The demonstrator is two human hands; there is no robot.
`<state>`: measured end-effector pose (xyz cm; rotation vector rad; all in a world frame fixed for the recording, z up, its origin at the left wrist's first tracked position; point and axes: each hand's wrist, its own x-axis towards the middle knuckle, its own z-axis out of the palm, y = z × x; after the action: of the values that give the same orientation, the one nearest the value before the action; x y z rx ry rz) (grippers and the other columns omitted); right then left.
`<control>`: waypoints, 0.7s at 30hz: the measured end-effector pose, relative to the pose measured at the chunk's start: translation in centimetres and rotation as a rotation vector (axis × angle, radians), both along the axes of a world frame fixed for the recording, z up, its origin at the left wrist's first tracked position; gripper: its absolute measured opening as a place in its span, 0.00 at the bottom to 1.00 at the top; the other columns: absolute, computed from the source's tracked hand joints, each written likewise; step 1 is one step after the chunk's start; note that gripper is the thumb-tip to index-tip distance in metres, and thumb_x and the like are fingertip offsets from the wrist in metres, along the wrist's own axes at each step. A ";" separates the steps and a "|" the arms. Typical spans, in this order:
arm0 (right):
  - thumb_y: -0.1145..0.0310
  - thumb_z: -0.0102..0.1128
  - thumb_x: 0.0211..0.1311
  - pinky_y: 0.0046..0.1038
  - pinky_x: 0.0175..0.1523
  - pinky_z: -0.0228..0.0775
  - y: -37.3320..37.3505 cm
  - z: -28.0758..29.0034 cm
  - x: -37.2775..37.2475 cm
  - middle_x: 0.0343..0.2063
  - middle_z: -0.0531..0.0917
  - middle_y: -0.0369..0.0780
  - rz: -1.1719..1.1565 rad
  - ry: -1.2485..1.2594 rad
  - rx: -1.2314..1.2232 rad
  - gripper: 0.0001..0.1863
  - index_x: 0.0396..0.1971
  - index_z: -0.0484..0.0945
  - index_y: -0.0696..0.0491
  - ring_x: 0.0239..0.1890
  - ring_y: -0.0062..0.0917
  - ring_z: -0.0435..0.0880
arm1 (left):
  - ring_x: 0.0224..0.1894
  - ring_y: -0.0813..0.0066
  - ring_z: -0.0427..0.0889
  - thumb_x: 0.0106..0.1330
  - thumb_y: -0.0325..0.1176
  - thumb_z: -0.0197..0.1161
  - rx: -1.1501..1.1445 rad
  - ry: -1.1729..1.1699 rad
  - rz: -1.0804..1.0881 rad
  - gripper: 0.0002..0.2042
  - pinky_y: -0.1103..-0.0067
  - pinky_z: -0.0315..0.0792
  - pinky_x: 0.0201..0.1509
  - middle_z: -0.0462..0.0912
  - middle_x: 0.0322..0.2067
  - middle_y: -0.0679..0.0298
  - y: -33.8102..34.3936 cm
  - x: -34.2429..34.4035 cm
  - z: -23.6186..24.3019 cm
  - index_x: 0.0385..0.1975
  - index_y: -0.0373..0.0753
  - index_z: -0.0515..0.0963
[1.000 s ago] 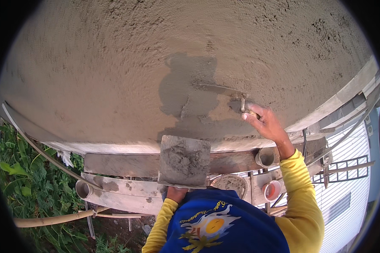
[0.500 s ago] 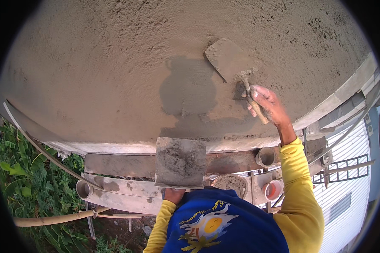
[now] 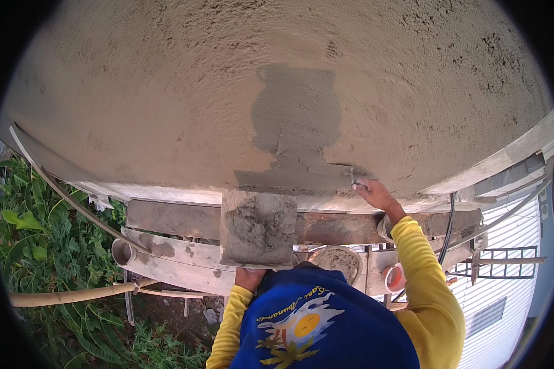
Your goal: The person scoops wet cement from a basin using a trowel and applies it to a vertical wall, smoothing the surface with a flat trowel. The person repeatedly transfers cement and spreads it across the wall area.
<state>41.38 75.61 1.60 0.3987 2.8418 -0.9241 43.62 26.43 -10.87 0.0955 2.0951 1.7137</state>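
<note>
In my right hand [image 3: 377,195] is a plastering trowel [image 3: 333,175], its blade laid against the wet grey wall [image 3: 184,117] near the wall's lower edge. The fingers wrap round the handle and mostly hide it. My left hand [image 3: 250,278] is closed under a square hawk [image 3: 286,215], held level in front of my chest; its grip is hidden beneath the board. A heap of wet mortar [image 3: 255,227] lies on the hawk. My shadow darkens the plaster around the blade.
Scaffold planks [image 3: 178,261] run below the wall. On them stand a mortar tub [image 3: 337,263], a reddish bucket [image 3: 394,278] and a grey pail [image 3: 123,252]. A bamboo pole [image 3: 74,298] crosses at left above green plants [image 3: 55,246]. A metal ladder [image 3: 505,263] is at right.
My right hand has brought the trowel down and left from higher on the wall, and its blade now lies low against the plaster. The hawk has shifted slightly in view.
</note>
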 end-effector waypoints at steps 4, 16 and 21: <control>0.49 0.59 0.74 0.44 0.59 0.76 -3.7 0.5 2.2 0.49 0.86 0.57 0.030 0.110 -0.061 0.30 0.56 0.81 0.63 0.52 0.52 0.86 | 0.62 0.57 0.82 0.62 0.36 0.77 0.009 0.039 -0.036 0.29 0.67 0.72 0.69 0.84 0.60 0.53 -0.1 -0.3 1.0 0.62 0.31 0.77; 0.46 0.55 0.76 0.48 0.61 0.74 -2.6 4.2 2.8 0.46 0.87 0.56 -0.164 0.212 0.037 0.28 0.57 0.83 0.56 0.51 0.57 0.85 | 0.61 0.58 0.83 0.63 0.36 0.77 -0.062 0.089 -0.190 0.28 0.66 0.72 0.70 0.85 0.58 0.53 -2.4 -2.1 -1.6 0.61 0.32 0.78; 0.54 0.62 0.73 0.46 0.57 0.76 -3.2 4.3 9.1 0.49 0.86 0.53 -0.150 0.265 0.100 0.21 0.52 0.83 0.57 0.53 0.52 0.84 | 0.58 0.61 0.85 0.62 0.33 0.74 -0.073 0.184 -0.147 0.25 0.68 0.74 0.67 0.88 0.53 0.55 0.3 -2.8 6.4 0.58 0.31 0.79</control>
<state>50.51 72.42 5.86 0.5453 3.1449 -0.9260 40.85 26.70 -4.48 0.3886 2.2181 1.5920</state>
